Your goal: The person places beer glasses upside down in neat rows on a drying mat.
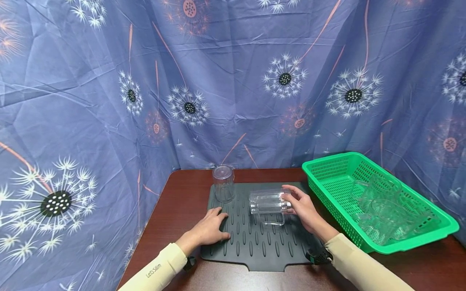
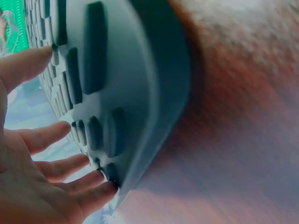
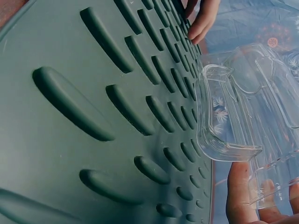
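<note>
My right hand [image 1: 303, 208] holds a clear glass mug [image 1: 267, 202] by one end. The mug lies sideways above the dark ribbed drying mat [image 1: 251, 250], its handle turned toward me. In the right wrist view, the thumb and fingers [image 3: 239, 191] curl around the mug's [image 3: 261, 116] near end. My left hand [image 1: 209, 228] rests at the mat's left side, fingers spread and holding nothing. The left wrist view shows its fingertips at the mat [image 2: 133, 93]. Beyond it, another clear glass [image 1: 223, 186] stands on the mat's back left, apparently upside down.
A green plastic basket [image 1: 329, 206] stands on the right of the brown table [image 1: 164, 214], with several clear glass mugs [image 1: 386, 214] heaped inside. A blue dandelion-print cloth [image 1: 233, 81] hangs behind and to the left.
</note>
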`<state>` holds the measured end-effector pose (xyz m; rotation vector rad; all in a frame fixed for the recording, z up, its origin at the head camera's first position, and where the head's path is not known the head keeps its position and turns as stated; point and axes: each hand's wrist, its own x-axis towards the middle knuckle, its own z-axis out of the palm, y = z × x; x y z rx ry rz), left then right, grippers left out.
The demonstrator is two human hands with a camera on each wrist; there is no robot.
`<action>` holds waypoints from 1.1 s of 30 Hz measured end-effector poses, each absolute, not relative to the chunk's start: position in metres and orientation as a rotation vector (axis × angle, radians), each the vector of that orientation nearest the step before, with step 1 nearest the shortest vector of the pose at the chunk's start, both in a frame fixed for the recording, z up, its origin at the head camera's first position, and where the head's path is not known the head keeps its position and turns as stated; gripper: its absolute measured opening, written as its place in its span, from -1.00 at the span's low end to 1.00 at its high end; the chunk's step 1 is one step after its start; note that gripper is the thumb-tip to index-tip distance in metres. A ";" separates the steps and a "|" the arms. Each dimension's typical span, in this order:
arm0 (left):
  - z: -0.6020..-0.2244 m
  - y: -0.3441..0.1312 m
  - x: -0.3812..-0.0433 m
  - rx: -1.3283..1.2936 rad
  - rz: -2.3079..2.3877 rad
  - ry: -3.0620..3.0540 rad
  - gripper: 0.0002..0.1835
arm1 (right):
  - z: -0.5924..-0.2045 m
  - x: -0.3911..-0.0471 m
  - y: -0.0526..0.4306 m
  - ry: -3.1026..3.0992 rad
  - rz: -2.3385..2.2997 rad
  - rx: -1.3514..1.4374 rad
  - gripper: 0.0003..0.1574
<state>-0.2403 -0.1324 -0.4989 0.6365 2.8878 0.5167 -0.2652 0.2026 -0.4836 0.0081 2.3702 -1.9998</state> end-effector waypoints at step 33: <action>-0.488 -0.081 -0.251 0.501 1.489 2.522 -0.13 | -0.489 -0.263 0.179 2.250 -2.072 0.006 -0.39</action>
